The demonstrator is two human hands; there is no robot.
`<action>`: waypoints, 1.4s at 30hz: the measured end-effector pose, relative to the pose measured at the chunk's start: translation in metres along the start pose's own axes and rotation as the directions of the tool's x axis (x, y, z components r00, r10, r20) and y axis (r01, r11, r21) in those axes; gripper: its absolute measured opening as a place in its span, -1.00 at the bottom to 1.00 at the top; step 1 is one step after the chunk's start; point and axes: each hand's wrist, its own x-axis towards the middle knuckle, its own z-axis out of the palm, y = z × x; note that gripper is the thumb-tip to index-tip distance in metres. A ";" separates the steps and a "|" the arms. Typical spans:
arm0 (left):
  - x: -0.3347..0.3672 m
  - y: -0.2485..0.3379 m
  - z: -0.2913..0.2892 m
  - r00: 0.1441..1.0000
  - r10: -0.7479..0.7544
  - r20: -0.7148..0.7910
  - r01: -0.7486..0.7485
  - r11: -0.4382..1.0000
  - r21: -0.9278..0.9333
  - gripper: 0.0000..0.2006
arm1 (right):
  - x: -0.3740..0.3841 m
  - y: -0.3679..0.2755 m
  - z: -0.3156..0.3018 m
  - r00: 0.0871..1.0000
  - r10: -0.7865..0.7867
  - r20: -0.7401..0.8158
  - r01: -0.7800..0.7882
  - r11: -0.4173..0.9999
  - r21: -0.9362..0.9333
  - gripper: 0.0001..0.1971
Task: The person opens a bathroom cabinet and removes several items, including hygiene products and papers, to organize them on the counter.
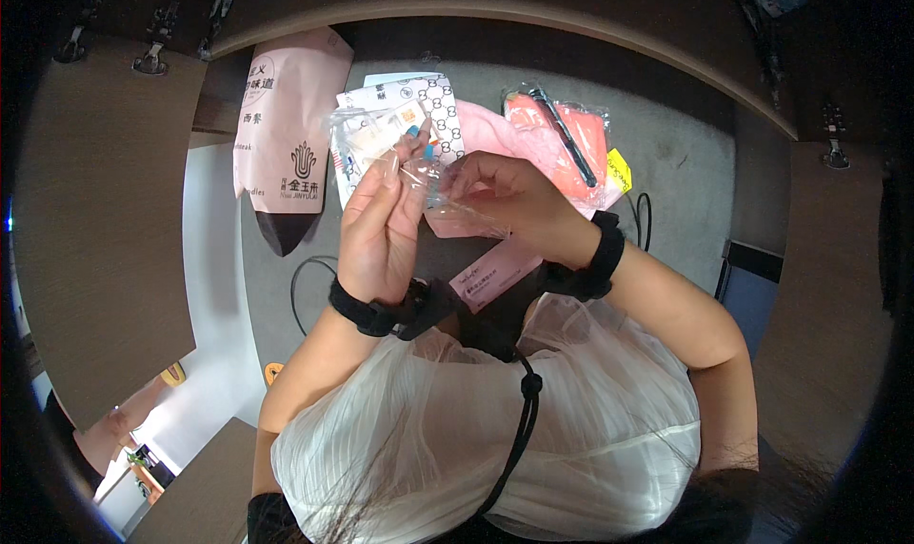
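My left hand (pixel 376 244) is raised over the grey surface, its thumb and fingers pinching a crumpled clear plastic bag (pixel 428 175). From the right, my right hand (pixel 524 197) meets it with curled fingers, closed on the other side of the same thin plastic. Its fingertips are partly hidden. Just beyond my left fingertips is a clear packet (pixel 367 137) with white, blue and orange pieces in it; whether it is part of the bag I hold, I cannot tell. Patterned white paper (pixel 440 97) lies behind it.
A pink paper bag (pixel 290 135) lies at the left. Farther right are pink cloth (pixel 490 127), a plastic-wrapped coral item (pixel 587 128) with a black stick (pixel 564 137) on top, and a yellow label (pixel 619 170). A pink card (pixel 495 273) is near me. A dark wooden edge (pixel 505 13) spans the back.
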 end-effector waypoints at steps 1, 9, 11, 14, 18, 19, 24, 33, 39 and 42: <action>0.000 0.000 -0.002 1.000 0.000 -0.016 0.000 1.000 0.006 -0.69 | -0.001 -0.005 -0.003 1.000 0.001 0.002 -0.001 1.000 0.001 -0.89; -0.001 0.000 -0.005 0.990 0.025 -0.141 0.035 0.912 0.408 -0.71 | -0.001 -0.042 -0.011 0.999 0.020 -0.028 -0.027 0.962 -0.270 -0.88; -0.001 -0.004 -0.012 0.987 0.055 -0.154 0.028 0.872 0.489 -0.71 | -0.001 -0.045 -0.011 0.997 0.020 -0.073 -0.042 0.951 -0.305 -0.89; -0.001 -0.008 -0.016 0.991 0.072 -0.110 0.005 0.815 0.580 -0.73 | 0.002 -0.037 -0.014 0.980 -0.163 -0.112 0.101 0.898 -0.429 -0.89; -0.003 -0.005 -0.010 0.998 0.001 -0.061 0.037 0.780 0.625 -0.76 | 0.005 -0.039 -0.011 0.901 -0.431 -0.053 0.292 0.691 -0.661 -0.88; -0.003 -0.004 -0.010 0.999 -0.027 -0.045 0.050 0.745 0.665 -0.76 | 0.004 -0.039 -0.011 0.900 -0.431 -0.054 0.291 0.691 -0.662 -0.88; -0.001 0.001 -0.008 0.986 -0.151 -0.066 0.159 0.769 0.619 -0.76 | 0.001 -0.041 -0.011 0.850 -0.527 0.017 0.346 0.533 -0.772 -0.85; -0.005 0.000 -0.013 0.922 -0.367 0.123 0.247 0.803 0.542 -0.78 | 0.007 -0.029 -0.020 0.745 -0.598 0.296 0.551 0.302 -0.778 -0.78; -0.007 0.006 -0.007 0.894 -0.439 0.088 0.284 0.707 0.648 -0.72 | 0.012 -0.028 -0.027 0.716 -0.618 0.325 0.499 0.127 -0.857 -0.90; -0.007 0.004 -0.010 0.897 -0.436 0.076 0.330 0.774 0.541 -0.71 | 0.012 -0.019 -0.031 0.820 -0.533 0.208 0.457 0.391 -0.799 -0.90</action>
